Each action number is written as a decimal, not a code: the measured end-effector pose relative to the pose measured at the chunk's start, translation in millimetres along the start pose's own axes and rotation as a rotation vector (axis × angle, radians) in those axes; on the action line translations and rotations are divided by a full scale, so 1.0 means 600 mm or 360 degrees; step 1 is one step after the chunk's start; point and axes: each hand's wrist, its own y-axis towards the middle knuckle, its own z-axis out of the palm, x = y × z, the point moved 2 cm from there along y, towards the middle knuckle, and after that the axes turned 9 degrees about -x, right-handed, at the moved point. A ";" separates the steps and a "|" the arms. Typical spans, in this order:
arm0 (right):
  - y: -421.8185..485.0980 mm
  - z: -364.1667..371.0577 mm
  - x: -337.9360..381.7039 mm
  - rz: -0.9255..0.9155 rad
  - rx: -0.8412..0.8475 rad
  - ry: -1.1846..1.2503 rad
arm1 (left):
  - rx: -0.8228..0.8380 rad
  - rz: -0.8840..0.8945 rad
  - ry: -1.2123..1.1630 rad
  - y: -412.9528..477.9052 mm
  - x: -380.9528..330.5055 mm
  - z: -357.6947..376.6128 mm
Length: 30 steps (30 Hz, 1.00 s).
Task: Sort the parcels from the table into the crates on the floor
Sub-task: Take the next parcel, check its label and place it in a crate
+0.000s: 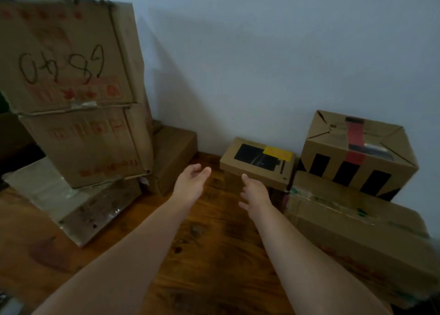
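Together, both bare hands reach out over the wooden table [214, 255], holding nothing; the left hand [190, 183] is loose with fingers gently curved, the right hand [254, 193] spread, its index finger close by the small cardboard parcel with a yellow label [258, 163]; that parcel sits near the wall, just beside a black-striped box [357, 152] stacked on a large carton [357, 231]; a tall stack of cartons [78, 100] stands at left.
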 end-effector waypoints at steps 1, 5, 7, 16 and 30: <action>0.012 0.004 -0.002 0.0058 -0.0032 0.0052 | 0.0028 -0.0016 0.0009 0.016 0.003 0.008; 0.072 0.017 -0.002 0.0300 -0.0194 0.0358 | 0.0138 -0.0132 0.0055 0.102 0.015 0.043; 0.101 0.024 -0.006 0.0347 -0.0286 0.0510 | 0.0200 -0.0178 0.0082 0.146 0.023 0.062; 0.180 0.047 -0.011 0.0337 -0.0697 0.0856 | 0.0459 -0.0331 0.0153 0.290 0.040 0.145; 0.100 0.060 0.010 -0.0025 -0.0706 0.0883 | 0.0617 0.0477 0.0440 0.264 0.043 0.089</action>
